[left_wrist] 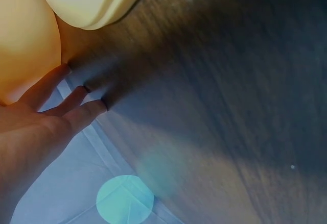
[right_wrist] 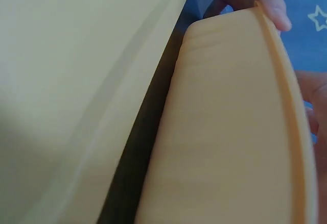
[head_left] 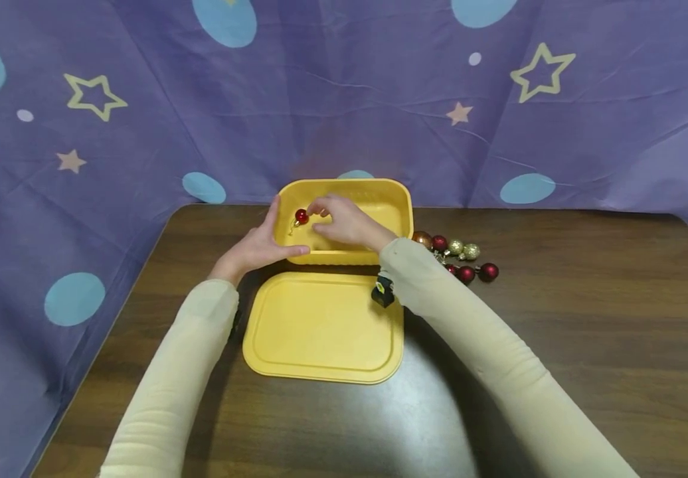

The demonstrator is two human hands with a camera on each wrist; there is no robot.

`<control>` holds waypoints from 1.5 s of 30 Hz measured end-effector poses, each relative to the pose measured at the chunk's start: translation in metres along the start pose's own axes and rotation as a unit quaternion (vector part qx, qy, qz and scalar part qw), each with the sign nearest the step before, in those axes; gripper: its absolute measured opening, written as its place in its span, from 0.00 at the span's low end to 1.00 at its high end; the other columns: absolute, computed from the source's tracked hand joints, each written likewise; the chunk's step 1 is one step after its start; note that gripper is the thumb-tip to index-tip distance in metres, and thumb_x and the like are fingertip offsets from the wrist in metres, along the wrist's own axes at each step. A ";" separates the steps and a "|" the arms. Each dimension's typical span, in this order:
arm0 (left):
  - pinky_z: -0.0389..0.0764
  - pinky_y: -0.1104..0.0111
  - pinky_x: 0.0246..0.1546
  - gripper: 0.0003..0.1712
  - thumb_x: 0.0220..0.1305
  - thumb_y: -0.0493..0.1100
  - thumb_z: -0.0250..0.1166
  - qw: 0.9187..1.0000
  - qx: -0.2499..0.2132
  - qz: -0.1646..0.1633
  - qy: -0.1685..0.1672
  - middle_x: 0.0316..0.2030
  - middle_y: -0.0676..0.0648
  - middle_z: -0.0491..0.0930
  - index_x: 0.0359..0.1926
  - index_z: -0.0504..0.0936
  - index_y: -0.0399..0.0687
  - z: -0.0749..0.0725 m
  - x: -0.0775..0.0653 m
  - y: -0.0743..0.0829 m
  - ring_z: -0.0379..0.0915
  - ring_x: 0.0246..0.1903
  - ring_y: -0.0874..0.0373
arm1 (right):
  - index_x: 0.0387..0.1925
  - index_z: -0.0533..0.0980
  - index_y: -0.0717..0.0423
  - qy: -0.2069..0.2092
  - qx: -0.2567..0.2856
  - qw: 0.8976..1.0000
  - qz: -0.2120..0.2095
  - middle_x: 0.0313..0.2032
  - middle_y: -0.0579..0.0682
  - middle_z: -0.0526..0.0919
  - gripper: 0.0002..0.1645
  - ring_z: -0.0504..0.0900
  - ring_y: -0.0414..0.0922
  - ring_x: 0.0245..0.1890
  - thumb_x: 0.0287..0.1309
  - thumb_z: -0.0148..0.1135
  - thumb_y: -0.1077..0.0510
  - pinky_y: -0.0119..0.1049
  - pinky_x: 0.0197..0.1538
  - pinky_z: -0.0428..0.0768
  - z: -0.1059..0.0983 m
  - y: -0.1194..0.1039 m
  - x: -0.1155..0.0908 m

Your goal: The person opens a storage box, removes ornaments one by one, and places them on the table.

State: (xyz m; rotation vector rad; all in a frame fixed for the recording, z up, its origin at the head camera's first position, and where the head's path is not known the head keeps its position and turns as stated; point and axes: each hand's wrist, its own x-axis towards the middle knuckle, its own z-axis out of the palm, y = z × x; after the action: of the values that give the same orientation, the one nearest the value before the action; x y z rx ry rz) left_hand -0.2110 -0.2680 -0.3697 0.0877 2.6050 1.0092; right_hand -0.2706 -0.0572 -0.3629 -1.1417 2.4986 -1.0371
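A yellow container (head_left: 374, 192) stands near the table's back edge. Inside its left part lies a shiny red ball ornament (head_left: 301, 216) with a gold hanger. My left hand (head_left: 258, 244) rests against the container's left end, its thumb along the front rim. In the left wrist view, its straight, spread fingers (left_wrist: 76, 104) lie by the container's outer wall. My right hand (head_left: 344, 220) reaches into the container, with a gap between thumb and loosely bent fingers. Its fingertips are right beside the red ornament; nothing shows in its grasp. In the right wrist view, the container's wall hides part of it.
A yellow lid (head_left: 326, 325) lies flat in front of the container. Right of the container sit several small ornaments, among them a dark red ball (head_left: 489, 271) and a gold ball (head_left: 471, 251), partly behind my right sleeve. A purple patterned cloth (head_left: 344, 86) hangs behind the table.
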 end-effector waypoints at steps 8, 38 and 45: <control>0.58 0.46 0.63 0.71 0.55 0.64 0.69 1.000 0.006 0.006 0.004 0.70 0.29 0.52 0.73 0.18 0.61 0.000 0.001 0.000 0.60 0.63 0.35 | 0.59 0.72 0.66 -0.007 0.068 0.997 0.041 0.58 0.59 0.75 0.24 0.75 0.55 0.56 0.61 0.61 0.64 0.39 0.58 0.72 0.012 0.004 0.017; 0.62 0.46 0.61 0.71 0.54 0.65 0.69 1.000 0.009 0.010 0.003 0.68 0.27 0.54 0.73 0.19 0.60 0.004 0.006 0.003 0.63 0.60 0.34 | 0.52 0.77 0.62 -0.015 0.054 0.998 0.021 0.48 0.54 0.79 0.20 0.76 0.48 0.50 0.56 0.63 0.69 0.34 0.53 0.73 0.028 0.019 0.022; 0.64 0.47 0.59 0.72 0.53 0.64 0.70 1.000 -0.006 0.014 0.010 0.66 0.30 0.62 0.74 0.20 0.62 0.001 0.001 0.000 0.68 0.56 0.38 | 0.42 0.76 0.62 -0.023 0.038 0.999 -0.001 0.40 0.51 0.79 0.12 0.76 0.45 0.43 0.55 0.65 0.69 0.30 0.48 0.73 0.034 0.012 0.027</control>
State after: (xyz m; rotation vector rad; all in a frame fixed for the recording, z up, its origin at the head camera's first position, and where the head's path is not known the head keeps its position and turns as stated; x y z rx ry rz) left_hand -0.2117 -0.2671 -0.3712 0.1119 2.6212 1.0409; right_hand -0.2809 -0.0890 -0.3928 -1.1328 2.4010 -1.0850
